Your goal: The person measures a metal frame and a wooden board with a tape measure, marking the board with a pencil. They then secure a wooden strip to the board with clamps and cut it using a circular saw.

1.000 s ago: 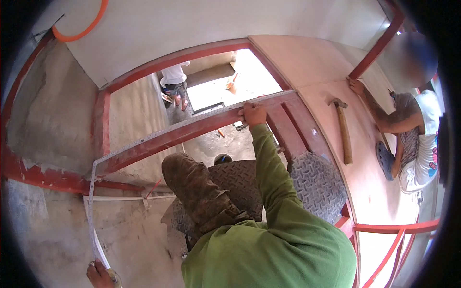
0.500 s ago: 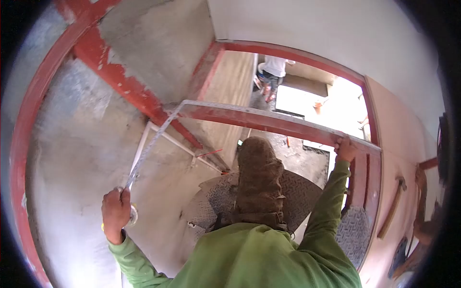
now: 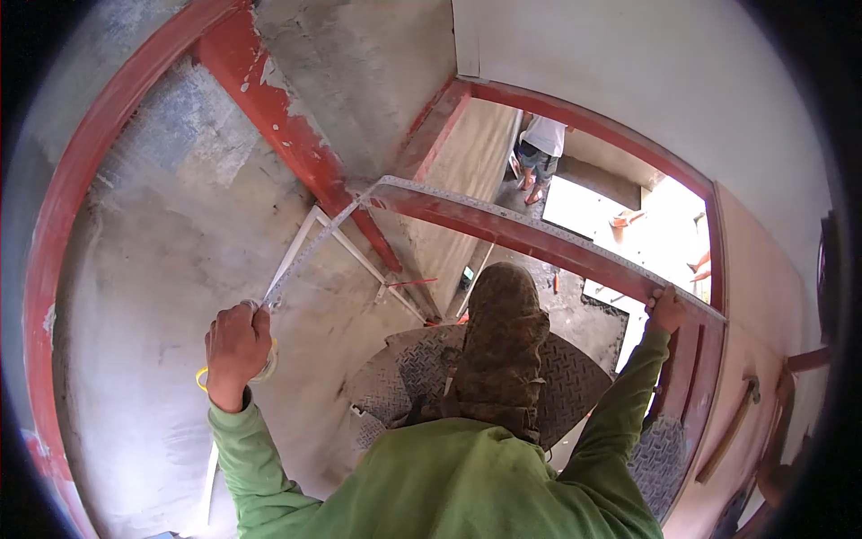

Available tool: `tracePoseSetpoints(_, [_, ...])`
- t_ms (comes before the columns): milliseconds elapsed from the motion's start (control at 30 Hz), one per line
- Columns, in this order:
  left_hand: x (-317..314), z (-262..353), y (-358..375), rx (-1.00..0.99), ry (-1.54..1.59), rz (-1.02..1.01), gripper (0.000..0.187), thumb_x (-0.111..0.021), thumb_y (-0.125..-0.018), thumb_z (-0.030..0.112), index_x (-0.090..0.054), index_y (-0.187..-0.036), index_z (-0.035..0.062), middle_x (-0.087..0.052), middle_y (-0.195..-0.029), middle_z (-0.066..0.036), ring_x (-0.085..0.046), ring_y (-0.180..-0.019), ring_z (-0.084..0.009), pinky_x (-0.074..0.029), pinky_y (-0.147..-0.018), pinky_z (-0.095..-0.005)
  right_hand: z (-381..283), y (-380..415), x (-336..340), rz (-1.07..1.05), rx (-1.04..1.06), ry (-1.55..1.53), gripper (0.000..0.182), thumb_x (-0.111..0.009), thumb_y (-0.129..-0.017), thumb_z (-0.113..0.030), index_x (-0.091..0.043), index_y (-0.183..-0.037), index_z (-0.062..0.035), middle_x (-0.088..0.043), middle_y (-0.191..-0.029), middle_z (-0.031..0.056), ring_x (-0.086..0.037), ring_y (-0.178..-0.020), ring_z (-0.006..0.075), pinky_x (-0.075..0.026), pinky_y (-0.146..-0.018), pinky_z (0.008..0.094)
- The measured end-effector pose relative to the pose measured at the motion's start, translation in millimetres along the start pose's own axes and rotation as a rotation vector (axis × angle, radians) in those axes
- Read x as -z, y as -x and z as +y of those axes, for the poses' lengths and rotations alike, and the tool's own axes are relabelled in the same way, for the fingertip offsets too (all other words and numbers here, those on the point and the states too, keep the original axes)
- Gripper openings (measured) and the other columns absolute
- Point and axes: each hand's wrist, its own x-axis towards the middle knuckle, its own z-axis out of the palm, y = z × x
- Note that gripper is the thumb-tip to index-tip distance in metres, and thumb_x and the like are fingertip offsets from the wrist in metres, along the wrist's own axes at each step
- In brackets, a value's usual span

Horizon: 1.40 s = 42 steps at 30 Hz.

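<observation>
My left hand is closed on a round tape measure with a yellow loop, at the left. From it the pale tape blade runs up to the corner of the red beam, bends there and lies along the beam's top edge to the right. My right hand has its fingers closed at the beam's right end, on the edge where the blade lies; the blade's tip is hidden there. Both arms are in green sleeves.
Beyond the opening a person in a white top stands on the floor below. A hammer hangs at the right wall. Patterned metal plate lies below me. White pipes run along the left wall.
The view has shifted, so the frame sits further right and lower. My left hand has moved up and right with the tape measure. My right hand keeps its place on the beam.
</observation>
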Motion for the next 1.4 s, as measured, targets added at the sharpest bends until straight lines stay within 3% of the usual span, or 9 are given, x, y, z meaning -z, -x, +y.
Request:
tracePoseSetpoints(600, [-5,-6,4,0.069,0.016,-0.086,0.025,-0.054,-0.087,0.027,-0.054,-0.078,0.0039,-0.059,-0.076,-0.022,-0.056,-0.077,-0.0434,-0.043,-0.067,-0.0535,21,-19,8,-0.033,0.017,0.020,0.026,-0.048,-0.092,-0.020,-0.064,-0.086,0.0000,-0.058,-0.063,0.0057,-0.048,-0.041,0.0101,-0.035,-0.033,0.0231])
tracePoseSetpoints(667, [-11,-11,3,0.057,-0.055,-0.097,0.021,-0.053,-0.088,0.025,-0.055,-0.081,0.0051,-0.058,-0.079,-0.019,-0.055,-0.077,-0.0415,-0.043,-0.067,-0.0523,32,-30,20,-0.168,0.000,-0.085,0.014,-0.058,-0.088,-0.017,-0.059,-0.086,-0.0032,-0.059,-0.062,0.0073,-0.049,-0.040,0.0156,-0.038,-0.034,0.0274])
tracePoseSetpoints(733, [-59,-65,9,-0.495,-0.259,0.352,0.018,-0.050,-0.090,0.022,-0.056,-0.086,0.0053,-0.057,-0.083,-0.016,-0.054,-0.081,-0.0385,-0.043,-0.070,-0.0500,49,-43,27,-0.181,0.291,0.420,0.015,-0.057,-0.087,-0.016,-0.060,-0.084,-0.0014,-0.060,-0.062,0.0084,-0.052,-0.043,0.0162,-0.040,-0.036,0.0285])
tracePoseSetpoints(767, [-71,-82,4,-0.494,-0.344,0.250,0.018,-0.048,-0.091,0.021,-0.057,-0.088,0.0051,-0.055,-0.084,-0.016,-0.052,-0.083,-0.0364,-0.042,-0.072,-0.0481,52,-44,27,-0.148,0.385,0.590,0.016,-0.056,-0.086,-0.016,-0.060,-0.082,-0.0005,-0.061,-0.062,0.0090,-0.053,-0.044,0.0165,-0.041,-0.038,0.0291])
tracePoseSetpoints(833, [-51,-59,-4,-0.122,-0.086,0.015,0.026,-0.047,-0.093,0.025,-0.056,-0.093,0.0002,-0.056,-0.089,-0.021,-0.051,-0.088,-0.0412,-0.040,-0.076,-0.0513,42,-33,17,-0.102,0.307,0.457,0.017,-0.055,-0.084,-0.015,-0.060,-0.080,0.0013,-0.063,-0.062,0.0101,-0.056,-0.046,0.0171,-0.044,-0.040,0.0302])
tracePoseSetpoints(900, [-53,-65,-4,-0.173,-0.065,0.109,0.029,-0.047,-0.094,0.027,-0.055,-0.092,-0.0015,-0.056,-0.090,-0.024,-0.050,-0.089,-0.0428,-0.039,-0.079,-0.0513,19,-10,1,-0.041,0.074,0.017,0.019,-0.054,-0.083,-0.014,-0.061,-0.077,0.0031,-0.064,-0.062,0.0112,-0.058,-0.048,0.0177,-0.047,-0.043,0.0312])
tracePoseSetpoints(933, [-44,-62,-6,-0.116,-0.046,-0.009,0.031,-0.047,-0.094,0.028,-0.055,-0.093,-0.0016,-0.056,-0.091,-0.024,-0.050,-0.089,-0.0425,-0.039,-0.079,-0.0504,3,3,-6,-0.006,0.042,-0.096,0.025,-0.053,-0.085,-0.012,-0.057,-0.069,0.0058,-0.062,-0.057,0.0134,-0.054,-0.039,0.0166,-0.041,-0.033,0.0297])
tracePoseSetpoints(1333, [-36,-62,-13,-0.129,-0.074,-0.095,0.031,-0.045,-0.095,0.028,-0.052,-0.090,-0.0017,-0.055,-0.089,-0.025,-0.049,-0.089,-0.0434,-0.037,-0.076,-0.0503,-11,15,-6,0.024,0.044,-0.093,0.029,-0.051,-0.089,-0.013,-0.052,-0.067,0.0063,-0.060,-0.056,0.0153,-0.052,-0.035,0.0165,-0.038,-0.029,0.0278])
tracePoseSetpoints(1400, [-33,-60,-11,-0.082,-0.081,-0.122,0.030,-0.046,-0.094,0.027,-0.053,-0.092,-0.0019,-0.055,-0.091,-0.026,-0.049,-0.089,-0.0435,-0.038,-0.076,-0.0502,-5,8,-1,-0.036,0.006,-0.046,0.019,-0.055,-0.084,-0.010,-0.056,-0.073,0.0054,-0.061,-0.060,0.0126,-0.057,-0.043,0.0184,-0.042,-0.033,0.0321])
